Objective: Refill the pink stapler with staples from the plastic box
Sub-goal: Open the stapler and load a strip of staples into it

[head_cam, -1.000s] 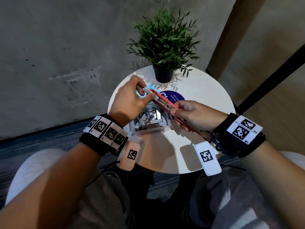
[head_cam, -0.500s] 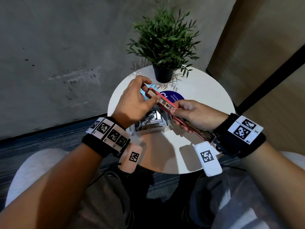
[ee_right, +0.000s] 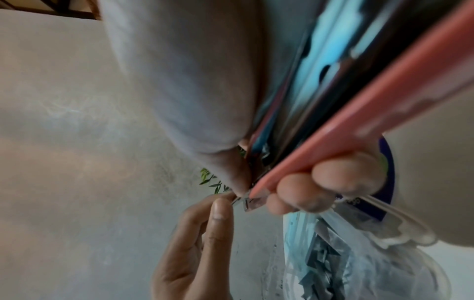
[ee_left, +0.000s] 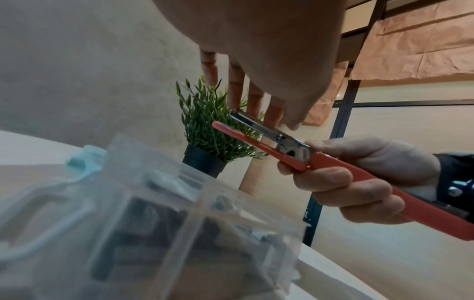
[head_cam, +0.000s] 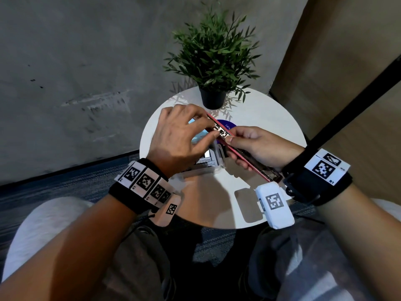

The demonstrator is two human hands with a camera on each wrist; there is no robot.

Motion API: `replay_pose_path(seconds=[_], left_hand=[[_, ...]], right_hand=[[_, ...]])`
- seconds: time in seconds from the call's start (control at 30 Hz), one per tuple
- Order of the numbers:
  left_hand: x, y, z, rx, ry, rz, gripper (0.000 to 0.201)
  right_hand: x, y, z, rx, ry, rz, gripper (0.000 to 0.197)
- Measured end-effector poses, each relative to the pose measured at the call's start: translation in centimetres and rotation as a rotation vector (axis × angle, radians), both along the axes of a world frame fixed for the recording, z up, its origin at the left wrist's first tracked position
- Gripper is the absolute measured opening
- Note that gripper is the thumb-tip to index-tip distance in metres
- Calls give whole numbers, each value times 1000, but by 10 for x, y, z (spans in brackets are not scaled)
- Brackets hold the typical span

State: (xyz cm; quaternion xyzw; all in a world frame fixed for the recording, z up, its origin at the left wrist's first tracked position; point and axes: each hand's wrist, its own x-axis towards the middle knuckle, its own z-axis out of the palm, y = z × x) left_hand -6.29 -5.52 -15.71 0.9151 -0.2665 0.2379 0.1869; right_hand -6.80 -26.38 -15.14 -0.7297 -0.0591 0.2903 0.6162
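My right hand (head_cam: 234, 149) grips the opened pink stapler (head_cam: 263, 173) in the air over the white round table (head_cam: 271, 118), its front end pointing away from me. My left hand (head_cam: 213, 130) reaches over from the left, and its thumb and fingertips pinch the stapler's silver metal rail (ee_left: 259, 126) near the front. In the left wrist view the rail stands raised above the pink base (ee_left: 341, 165). I cannot tell whether a staple strip lies under the fingers. The clear plastic box (head_cam: 206, 168) holding several staple strips sits on the table under both hands.
A potted green plant (head_cam: 213, 55) stands at the table's far edge. A purple round sticker (head_cam: 225, 123) and a light blue object (head_cam: 195, 136) lie beyond the box. A grey wall is on the left. My knees are close under the table's near edge.
My left hand has moved right along the stapler, from its front tip to the middle of the metal rail, and now covers more of the box. The right hand keeps its grip.
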Motion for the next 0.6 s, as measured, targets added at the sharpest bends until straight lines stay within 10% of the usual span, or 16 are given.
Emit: replay_pose_path(seconds=[0.43,0.6], left_hand=[[15,17,1,66,221,-62,67],[23,27,-1,-35,406,-270,32]], right_hand=[[3,-7,1,-80,36,54,11],[-4,-4,3,-100,55,148,12]])
